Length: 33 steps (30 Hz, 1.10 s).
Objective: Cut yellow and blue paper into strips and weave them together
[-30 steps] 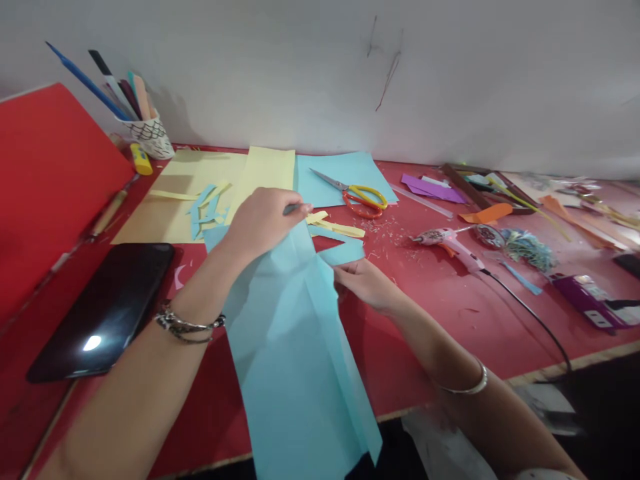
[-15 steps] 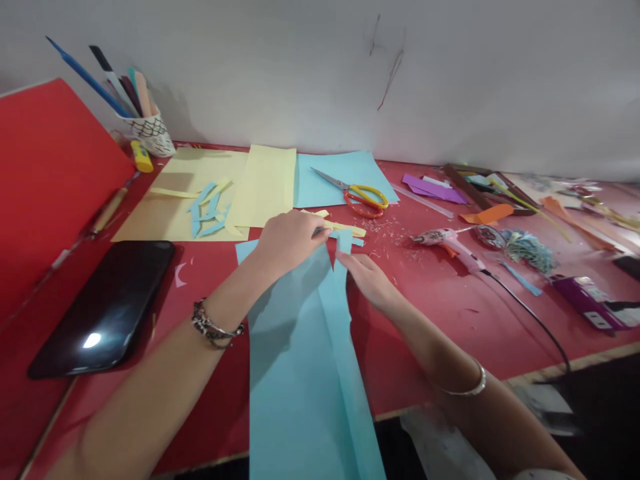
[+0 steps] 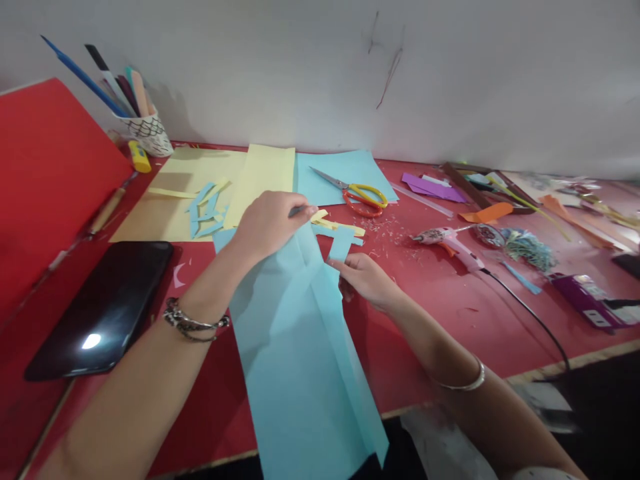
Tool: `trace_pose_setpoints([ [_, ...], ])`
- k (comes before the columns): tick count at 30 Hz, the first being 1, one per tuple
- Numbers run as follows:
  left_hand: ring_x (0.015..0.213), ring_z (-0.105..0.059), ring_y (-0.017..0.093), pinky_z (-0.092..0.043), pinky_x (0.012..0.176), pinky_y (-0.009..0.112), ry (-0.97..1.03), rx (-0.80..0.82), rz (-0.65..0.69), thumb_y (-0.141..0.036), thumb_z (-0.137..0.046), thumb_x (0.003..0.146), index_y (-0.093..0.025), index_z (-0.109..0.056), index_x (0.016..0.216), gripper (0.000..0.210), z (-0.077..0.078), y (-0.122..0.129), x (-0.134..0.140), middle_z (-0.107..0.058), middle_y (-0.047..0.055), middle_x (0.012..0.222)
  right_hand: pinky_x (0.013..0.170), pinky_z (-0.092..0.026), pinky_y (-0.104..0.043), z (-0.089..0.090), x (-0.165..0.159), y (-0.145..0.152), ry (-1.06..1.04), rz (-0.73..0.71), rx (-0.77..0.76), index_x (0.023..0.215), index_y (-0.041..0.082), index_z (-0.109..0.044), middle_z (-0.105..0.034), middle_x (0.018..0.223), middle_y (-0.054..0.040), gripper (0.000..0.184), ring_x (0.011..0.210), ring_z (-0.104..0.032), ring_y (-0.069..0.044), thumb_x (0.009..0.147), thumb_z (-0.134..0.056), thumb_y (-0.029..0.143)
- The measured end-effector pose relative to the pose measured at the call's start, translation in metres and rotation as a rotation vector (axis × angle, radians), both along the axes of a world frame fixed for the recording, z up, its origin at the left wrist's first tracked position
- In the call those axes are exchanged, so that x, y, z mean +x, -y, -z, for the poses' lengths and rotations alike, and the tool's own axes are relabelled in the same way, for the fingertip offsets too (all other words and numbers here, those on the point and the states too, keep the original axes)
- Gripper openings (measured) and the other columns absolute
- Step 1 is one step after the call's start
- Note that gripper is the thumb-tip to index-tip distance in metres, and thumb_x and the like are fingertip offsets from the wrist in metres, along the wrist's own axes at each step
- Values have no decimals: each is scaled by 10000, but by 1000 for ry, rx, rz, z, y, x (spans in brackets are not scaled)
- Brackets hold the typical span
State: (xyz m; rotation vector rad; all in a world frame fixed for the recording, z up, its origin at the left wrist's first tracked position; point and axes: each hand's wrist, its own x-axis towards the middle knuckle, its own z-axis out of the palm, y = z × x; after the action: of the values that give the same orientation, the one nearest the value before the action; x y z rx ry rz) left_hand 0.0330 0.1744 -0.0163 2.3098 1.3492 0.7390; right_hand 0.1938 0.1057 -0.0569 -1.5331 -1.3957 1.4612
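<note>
A long light-blue paper sheet (image 3: 290,373) hangs over the table's front edge, a narrow fold running down its right side. My left hand (image 3: 273,223) is closed at the sheet's top, fingers pinched on the paper. Something small and dark shows at those fingertips; I cannot make out what it is. My right hand (image 3: 367,280) pinches a narrow blue paper strip (image 3: 342,244) at the sheet's right edge, thumb on top. The strip stands apart from the sheet at its upper end; its lower end is hidden by the fingers. Yellow and blue paper scraps (image 3: 345,230) lie just behind.
Scissors (image 3: 353,190) rest on blue paper at the back. Cream sheets (image 3: 265,180) with cut strips lie left of them. A black phone (image 3: 105,307) is at left, below a pen cup (image 3: 150,133). A pink glue gun (image 3: 450,245) with its cord lies right.
My left hand has moved left with the top of the blue sheet, which now slants. The gap between sheet and strip has widened. My right hand has shifted slightly down, gripping the strip.
</note>
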Motion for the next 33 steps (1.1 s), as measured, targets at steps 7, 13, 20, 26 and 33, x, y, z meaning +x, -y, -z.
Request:
trace_pose_setpoints([
  [7,475,-243,94,-196,489,256,49,74,-101,-326,-431,782,-185,-398,490,326,-15,-2,-16,-266,-42,476,366,-331,-173,3,3,-2,17,-9,-31,455,161,-474,-495,374,46,347,316,-445,-49,744,-518,349],
  [13,485,-349,113,-208,493,253,-120,54,-114,-352,-429,775,-189,-533,584,272,-11,4,-3,-403,-14,492,432,-393,-198,-3,2,2,-154,52,-47,563,156,-557,-556,480,-1,523,397,-497,-74,727,-377,618],
  [20,505,-417,148,-200,487,261,-256,70,-130,-420,-381,795,-194,-594,665,337,-2,9,9,-417,11,497,491,-409,-209,-8,-3,6,5,-24,-21,552,163,-535,-552,492,16,296,462,-520,-89,738,-499,390],
  [26,501,-398,143,-202,507,267,-175,46,-138,-377,-433,773,-199,-562,608,275,-5,6,2,-401,0,480,483,-398,-206,-7,-5,4,59,12,-74,500,159,-532,-552,462,15,306,434,-505,-80,761,-458,299],
  [33,492,-375,123,-202,489,256,-150,58,-173,-362,-425,780,-193,-543,582,285,-13,4,-6,-381,-13,483,525,-410,-219,-5,-1,5,4,-85,-5,553,153,-547,-569,540,8,297,486,-518,-83,768,-472,344],
])
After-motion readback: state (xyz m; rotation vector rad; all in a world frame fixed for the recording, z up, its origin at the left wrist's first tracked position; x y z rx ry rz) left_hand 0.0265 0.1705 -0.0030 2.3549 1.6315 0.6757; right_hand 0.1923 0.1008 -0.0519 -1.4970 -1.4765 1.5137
